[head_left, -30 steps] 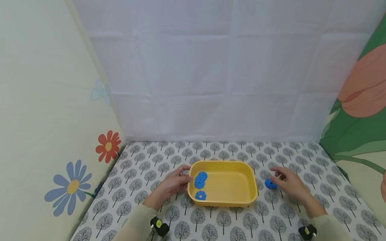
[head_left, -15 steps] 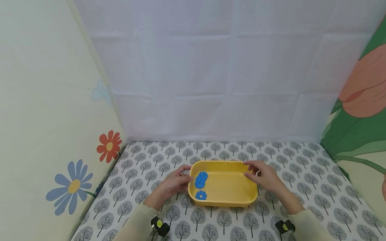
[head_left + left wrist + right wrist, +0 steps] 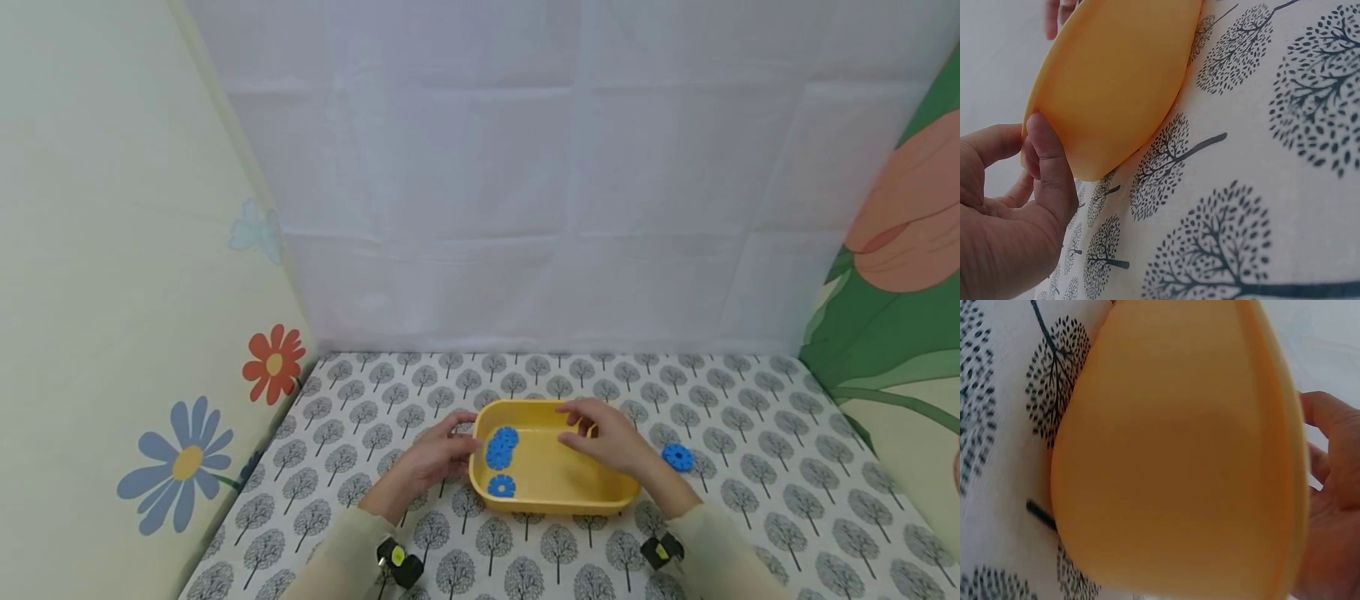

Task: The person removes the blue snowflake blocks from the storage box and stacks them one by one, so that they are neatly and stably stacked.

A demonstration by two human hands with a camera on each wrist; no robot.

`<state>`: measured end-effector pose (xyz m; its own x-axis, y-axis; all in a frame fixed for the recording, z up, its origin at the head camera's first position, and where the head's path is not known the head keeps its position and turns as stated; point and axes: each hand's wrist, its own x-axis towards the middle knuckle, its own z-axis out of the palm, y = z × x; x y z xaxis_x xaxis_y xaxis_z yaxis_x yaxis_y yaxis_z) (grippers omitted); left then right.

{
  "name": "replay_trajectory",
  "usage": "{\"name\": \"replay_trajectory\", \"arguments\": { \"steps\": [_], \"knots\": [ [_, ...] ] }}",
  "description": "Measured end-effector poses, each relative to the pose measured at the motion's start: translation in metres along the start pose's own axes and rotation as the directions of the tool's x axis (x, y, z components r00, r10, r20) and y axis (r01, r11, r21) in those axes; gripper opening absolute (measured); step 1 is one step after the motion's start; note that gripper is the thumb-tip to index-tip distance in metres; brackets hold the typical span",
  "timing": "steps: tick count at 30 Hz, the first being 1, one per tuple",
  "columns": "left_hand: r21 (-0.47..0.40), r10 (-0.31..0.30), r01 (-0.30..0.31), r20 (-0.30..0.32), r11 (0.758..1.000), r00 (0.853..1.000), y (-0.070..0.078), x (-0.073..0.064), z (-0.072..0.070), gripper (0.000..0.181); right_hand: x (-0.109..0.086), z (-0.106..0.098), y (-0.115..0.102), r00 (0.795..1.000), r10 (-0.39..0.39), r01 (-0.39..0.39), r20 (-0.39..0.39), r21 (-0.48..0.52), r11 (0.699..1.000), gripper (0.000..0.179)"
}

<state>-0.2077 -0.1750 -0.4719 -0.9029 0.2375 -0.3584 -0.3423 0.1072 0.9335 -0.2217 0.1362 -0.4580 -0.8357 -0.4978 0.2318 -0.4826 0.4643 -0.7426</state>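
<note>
A yellow tray [image 3: 555, 502] stands on the tree-print cloth in the head view. My left hand [image 3: 437, 457] grips its left rim; in the left wrist view that hand [image 3: 1029, 206] pinches the edge of the tray [image 3: 1116, 81] between thumb and fingers. Several blue flower-shaped discs lie inside at the left, some overlapping in a cluster [image 3: 501, 448], one disc [image 3: 501, 486] separate in front. Over the tray's right half hovers my right hand [image 3: 606, 433], fingers bent. The tray wall [image 3: 1172, 450] hides its fingertips in the right wrist view, so whether they hold a disc is unclear.
More blue plastic, a disc or small stack [image 3: 677, 457], sits on the cloth [image 3: 750, 400] right of the tray, beyond my right forearm. A white sheet [image 3: 465, 208] hangs at the back. Flower-printed panels flank the table on both sides.
My right hand has moved left from beside the blue disc or stack on the cloth to above the tray. My left hand keeps its grip on the rim; the discs inside look unchanged.
</note>
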Motion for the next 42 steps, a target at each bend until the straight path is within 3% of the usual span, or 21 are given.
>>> {"name": "replay_trajectory", "arguments": {
  "steps": [6, 17, 27, 42],
  "knots": [
    [0.002, -0.001, 0.001, 0.006, 1.0, 1.0, 0.0, 0.001, 0.0, 0.054, 0.012, 0.016, -0.008, 0.998, -0.021, 0.023, 0.064, -0.026, 0.999, 0.043],
    [0.008, -0.021, 0.021, -0.001, 1.0, 1.0, 0.0, 0.003, 0.0, 0.054, 0.031, 0.039, -0.019, 0.985, 0.01, -0.017, 0.175, 0.034, 0.999, 0.045],
    [-0.001, -0.004, 0.004, 0.025, 1.0, 1.0, 0.0, 0.0, 0.0, 0.055, 0.043, 0.056, -0.023, 0.975, -0.013, 0.016, 0.22, -0.012, 1.0, 0.048],
    [-0.003, -0.005, 0.005, 0.039, 1.0, 0.999, 0.004, -0.002, -0.001, 0.056, 0.049, 0.08, -0.029, 0.954, 0.166, -0.129, 0.249, -0.158, 0.979, 0.047]
  ]
}}
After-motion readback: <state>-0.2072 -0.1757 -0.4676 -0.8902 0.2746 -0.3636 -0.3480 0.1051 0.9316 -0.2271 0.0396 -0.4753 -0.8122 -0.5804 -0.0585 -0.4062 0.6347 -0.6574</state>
